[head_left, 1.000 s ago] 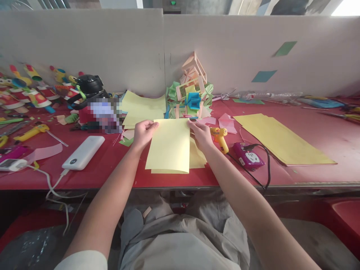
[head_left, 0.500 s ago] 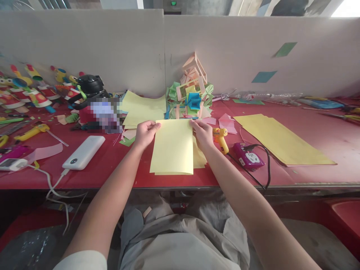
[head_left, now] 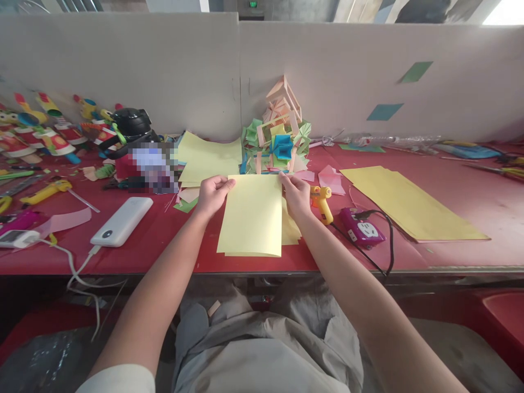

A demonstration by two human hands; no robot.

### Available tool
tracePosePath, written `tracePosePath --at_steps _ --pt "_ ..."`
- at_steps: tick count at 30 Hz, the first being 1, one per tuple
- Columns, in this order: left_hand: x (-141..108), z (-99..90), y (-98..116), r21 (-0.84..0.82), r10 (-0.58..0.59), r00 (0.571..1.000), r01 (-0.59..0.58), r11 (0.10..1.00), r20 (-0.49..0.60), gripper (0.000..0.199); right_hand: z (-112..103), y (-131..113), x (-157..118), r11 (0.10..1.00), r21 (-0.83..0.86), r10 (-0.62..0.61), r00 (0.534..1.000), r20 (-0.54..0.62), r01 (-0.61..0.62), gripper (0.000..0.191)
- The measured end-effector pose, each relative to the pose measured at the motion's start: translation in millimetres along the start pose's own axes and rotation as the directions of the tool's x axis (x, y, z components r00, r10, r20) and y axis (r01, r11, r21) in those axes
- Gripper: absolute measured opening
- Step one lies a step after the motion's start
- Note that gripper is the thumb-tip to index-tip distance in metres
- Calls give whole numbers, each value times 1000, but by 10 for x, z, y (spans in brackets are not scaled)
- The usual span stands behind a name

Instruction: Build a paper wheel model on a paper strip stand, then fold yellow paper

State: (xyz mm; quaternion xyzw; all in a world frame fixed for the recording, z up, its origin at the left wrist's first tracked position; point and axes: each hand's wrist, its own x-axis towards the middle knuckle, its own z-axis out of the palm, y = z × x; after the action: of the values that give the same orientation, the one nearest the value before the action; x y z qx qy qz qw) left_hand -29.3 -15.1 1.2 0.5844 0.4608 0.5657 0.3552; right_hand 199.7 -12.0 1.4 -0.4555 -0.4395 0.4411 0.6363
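A folded sheet of yellow paper (head_left: 251, 218) hangs between my hands above the near part of the red table. My left hand (head_left: 214, 195) pinches its far left corner between thumb and fingers. At the far right corner, my right hand (head_left: 296, 194) grips it the same way. The lower edges of its two layers lie slightly apart. Behind its right side, partly covered, is another piece of yellow paper (head_left: 290, 229). A yellow glue gun (head_left: 322, 203) lies just right of my right hand.
A purple power socket (head_left: 362, 226) with a black cable and large yellow sheets (head_left: 413, 204) lie to the right. Folded paper shapes (head_left: 282, 139) pile up by the partition. On the left are a white power bank (head_left: 121, 222), a black-lidded bottle (head_left: 131, 125) and colourful paper figures (head_left: 55, 134).
Almost nothing differs. The folded paper's near edge has come slightly closer to me, and its layers sit a touch further apart. Both hands keep their grip.
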Motion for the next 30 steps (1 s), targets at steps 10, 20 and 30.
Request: tracePosePath --at_steps 10,20,30 --pt "27 -45 -6 55 54 995 -50 997 -79 34 -24 -5 -15 989 -48 145 971 191 -138 39" --pt "29 -60 24 19 20 994 -18 1000 -109 34 -48 26 13 989 -114 125 959 253 -99 49" --pt "37 -84 23 22 30 988 -26 999 -153 32 -57 21 2 973 -183 189 937 292 -139 47"
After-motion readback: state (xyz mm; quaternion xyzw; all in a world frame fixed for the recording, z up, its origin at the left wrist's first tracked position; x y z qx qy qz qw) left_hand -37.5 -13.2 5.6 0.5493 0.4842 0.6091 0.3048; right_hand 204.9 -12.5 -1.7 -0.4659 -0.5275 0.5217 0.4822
